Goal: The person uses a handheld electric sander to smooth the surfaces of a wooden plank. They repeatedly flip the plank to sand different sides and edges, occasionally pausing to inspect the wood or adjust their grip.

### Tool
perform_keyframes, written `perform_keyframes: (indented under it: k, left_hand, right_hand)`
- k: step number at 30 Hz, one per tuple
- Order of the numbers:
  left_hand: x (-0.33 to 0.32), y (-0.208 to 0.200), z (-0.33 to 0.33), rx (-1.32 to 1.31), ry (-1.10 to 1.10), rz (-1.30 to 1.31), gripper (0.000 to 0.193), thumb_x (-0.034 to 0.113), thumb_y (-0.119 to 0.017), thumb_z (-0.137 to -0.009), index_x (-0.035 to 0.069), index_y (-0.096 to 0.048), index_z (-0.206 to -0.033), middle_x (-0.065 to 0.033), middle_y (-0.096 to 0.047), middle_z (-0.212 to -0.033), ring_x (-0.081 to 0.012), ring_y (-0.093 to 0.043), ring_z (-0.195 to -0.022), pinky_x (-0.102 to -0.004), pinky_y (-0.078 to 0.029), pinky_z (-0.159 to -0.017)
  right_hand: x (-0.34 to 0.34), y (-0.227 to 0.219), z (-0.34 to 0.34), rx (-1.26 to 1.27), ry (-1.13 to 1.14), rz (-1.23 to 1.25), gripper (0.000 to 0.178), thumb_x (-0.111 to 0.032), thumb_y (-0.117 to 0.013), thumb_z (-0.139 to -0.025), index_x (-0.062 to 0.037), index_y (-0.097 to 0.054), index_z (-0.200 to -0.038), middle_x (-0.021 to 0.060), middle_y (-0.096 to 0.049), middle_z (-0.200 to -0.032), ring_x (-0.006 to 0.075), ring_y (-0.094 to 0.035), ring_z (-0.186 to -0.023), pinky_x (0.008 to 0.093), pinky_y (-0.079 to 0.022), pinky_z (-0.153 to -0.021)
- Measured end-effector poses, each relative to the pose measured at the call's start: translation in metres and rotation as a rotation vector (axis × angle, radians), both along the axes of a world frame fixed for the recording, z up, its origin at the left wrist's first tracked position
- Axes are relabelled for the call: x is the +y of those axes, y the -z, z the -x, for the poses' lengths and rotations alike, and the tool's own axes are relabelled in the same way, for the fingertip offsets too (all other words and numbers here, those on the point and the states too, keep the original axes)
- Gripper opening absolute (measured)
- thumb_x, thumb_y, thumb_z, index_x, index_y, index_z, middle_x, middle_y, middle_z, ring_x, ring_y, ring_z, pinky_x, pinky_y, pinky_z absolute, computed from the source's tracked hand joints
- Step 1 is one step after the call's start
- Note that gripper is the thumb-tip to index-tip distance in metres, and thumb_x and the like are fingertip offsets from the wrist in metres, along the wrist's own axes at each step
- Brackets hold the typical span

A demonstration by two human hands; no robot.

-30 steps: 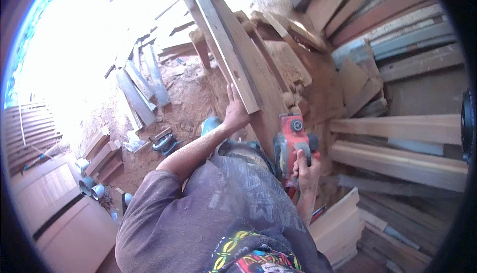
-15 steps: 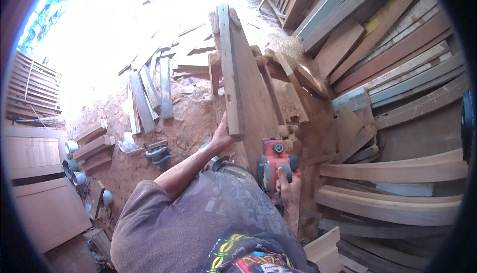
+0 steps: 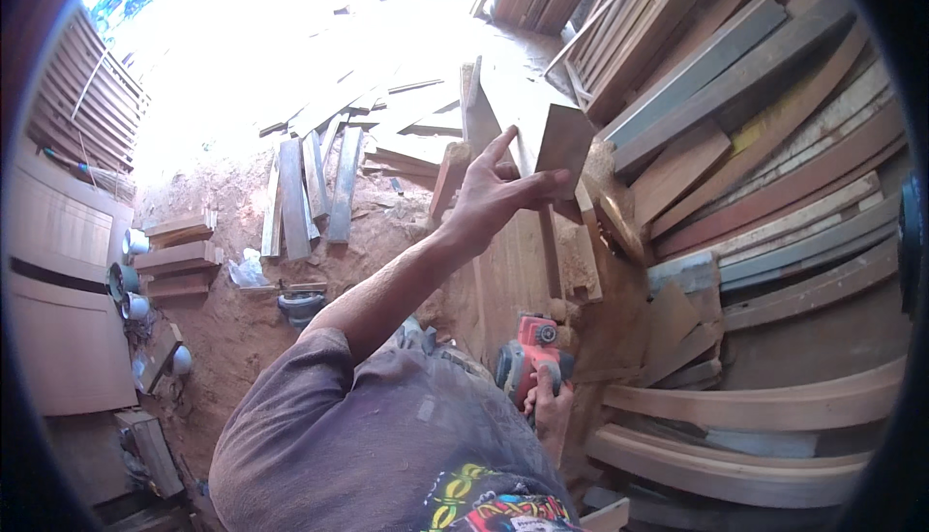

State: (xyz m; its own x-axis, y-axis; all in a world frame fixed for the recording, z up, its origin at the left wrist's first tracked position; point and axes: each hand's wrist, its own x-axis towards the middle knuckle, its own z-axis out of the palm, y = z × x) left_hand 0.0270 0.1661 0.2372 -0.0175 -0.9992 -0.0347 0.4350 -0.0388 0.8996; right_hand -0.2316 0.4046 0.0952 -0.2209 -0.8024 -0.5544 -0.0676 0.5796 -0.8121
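The near end of the timber (image 3: 564, 150) has risen since the earlier frame. From the left: panelled doors (image 3: 73, 348), plastic bag (image 3: 249, 269), loose planks (image 3: 291, 193) on the dirt floor (image 3: 232, 348), the left grip (image 3: 489, 193) clamped on that timber over a wide board (image 3: 508, 266), the right grip (image 3: 549, 399) wrapped around a red planer (image 3: 527, 348), stacked boards (image 3: 784, 182).

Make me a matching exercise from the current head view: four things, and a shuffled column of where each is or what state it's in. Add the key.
Things
1. Electric hand planer
2. Wooden beam
3. Plastic bag
4. Panelled doors

Place or state
A. Pale and crumpled, on the ground to the left of the left forearm
B. Brown, at the far left of the view
C. Red and dark, gripped by the right hand
D. Near end between the thumb and fingers of the left hand

Pairs: 1-C, 2-D, 3-A, 4-B
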Motion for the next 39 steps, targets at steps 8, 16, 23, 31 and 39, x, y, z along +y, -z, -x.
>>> perform_keyframes:
  k: [8, 16, 23, 31, 39]
  left_hand:
    - [-0.011, -0.008, 0.000, 0.011, -0.021, 0.044, 0.125, 0.030, -0.095, -0.087, -0.011, -0.009, -0.168, -0.0161, -0.079, -0.101, -0.0157, -0.076, -0.083, -0.0298, -0.062, -0.078]
    - [-0.011, -0.004, -0.001, 0.021, 0.009, 0.061, 0.122, 0.028, -0.093, -0.089, -0.011, -0.010, -0.168, -0.0176, -0.079, -0.105, -0.0176, -0.077, -0.089, -0.0306, -0.063, -0.081]
    - [-0.009, -0.002, 0.001, -0.017, 0.000, 0.039, 0.123, 0.031, -0.093, -0.089, -0.012, -0.009, -0.168, -0.0205, -0.079, -0.108, -0.0207, -0.079, -0.096, -0.0317, -0.064, -0.085]
    - [-0.009, 0.004, -0.002, -0.106, -0.018, 0.015, 0.126, 0.037, -0.094, -0.087, -0.016, -0.010, -0.165, -0.0224, -0.078, -0.109, -0.0226, -0.079, -0.097, -0.0326, -0.064, -0.086]
    - [-0.009, -0.001, 0.001, -0.103, -0.004, 0.033, 0.125, 0.035, -0.092, -0.088, -0.016, -0.010, -0.166, -0.0227, -0.078, -0.112, -0.0230, -0.079, -0.098, -0.0327, -0.063, -0.084]
  right_hand:
    - [-0.001, -0.009, -0.008, 0.020, 0.047, -0.035, 0.047, -0.046, -0.072, -0.105, 0.0005, -0.070, -0.103, -0.0004, -0.059, -0.062, 0.0106, -0.055, -0.051, 0.0301, -0.042, -0.047]
    - [-0.001, -0.009, -0.011, -0.041, 0.060, -0.021, 0.047, -0.047, -0.071, -0.106, -0.0006, -0.067, -0.105, 0.0000, -0.056, -0.063, 0.0096, -0.053, -0.049, 0.0292, -0.042, -0.045]
    - [0.004, 0.004, -0.005, -0.068, 0.068, -0.004, 0.050, -0.049, -0.074, -0.103, 0.0001, -0.067, -0.107, -0.0002, -0.056, -0.063, 0.0094, -0.052, -0.049, 0.0296, -0.042, -0.045]
    - [0.001, -0.004, -0.007, -0.011, 0.046, -0.015, 0.047, -0.048, -0.074, -0.104, -0.0065, -0.066, -0.084, -0.0007, -0.059, -0.063, 0.0103, -0.056, -0.052, 0.0306, -0.043, -0.047]
    - [0.000, -0.007, -0.006, -0.035, 0.035, 0.016, 0.045, -0.047, -0.073, -0.104, -0.0064, -0.068, -0.084, -0.0009, -0.059, -0.062, 0.0106, -0.056, -0.052, 0.0312, -0.044, -0.049]
